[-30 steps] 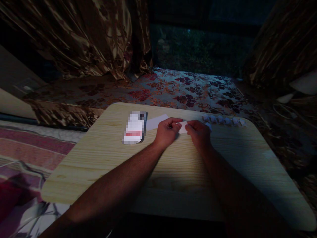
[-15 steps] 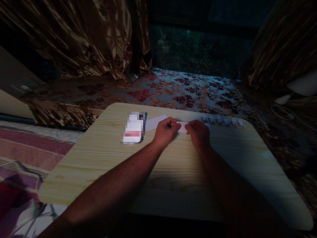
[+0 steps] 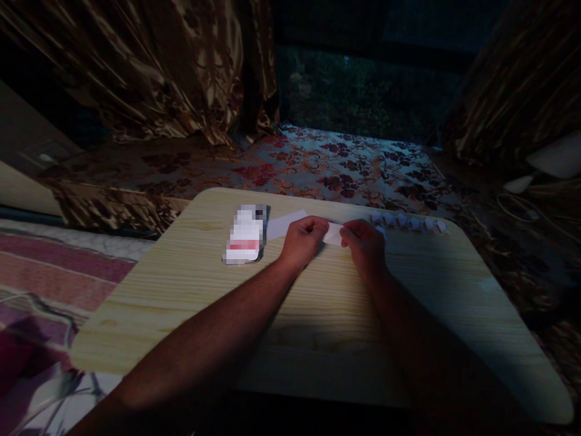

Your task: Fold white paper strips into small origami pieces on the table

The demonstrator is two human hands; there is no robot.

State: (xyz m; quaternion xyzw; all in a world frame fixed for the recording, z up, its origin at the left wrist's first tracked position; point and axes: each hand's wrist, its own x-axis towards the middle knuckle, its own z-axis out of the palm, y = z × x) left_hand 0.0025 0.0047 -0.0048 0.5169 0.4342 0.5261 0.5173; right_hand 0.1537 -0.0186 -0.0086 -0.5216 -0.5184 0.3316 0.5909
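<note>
Pinching a small white paper (image 3: 333, 234) between both hands, left fingers (image 3: 321, 226) and right fingers (image 3: 347, 232) closed.

A pale wood-grained table with rounded corners (image 3: 190, 284) carries a pixelated white-and-red rectangular phone-like object (image 3: 245, 235), a flat white paper sheet (image 3: 284, 224) just beside it, and a row of small folded white paper pieces (image 3: 413, 223) along the far edge.

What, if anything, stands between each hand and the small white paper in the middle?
Nothing visible: the left hand and the right hand both hold the small white paper in their fingers. The flat white sheet lies left of it, outside that space.
</note>
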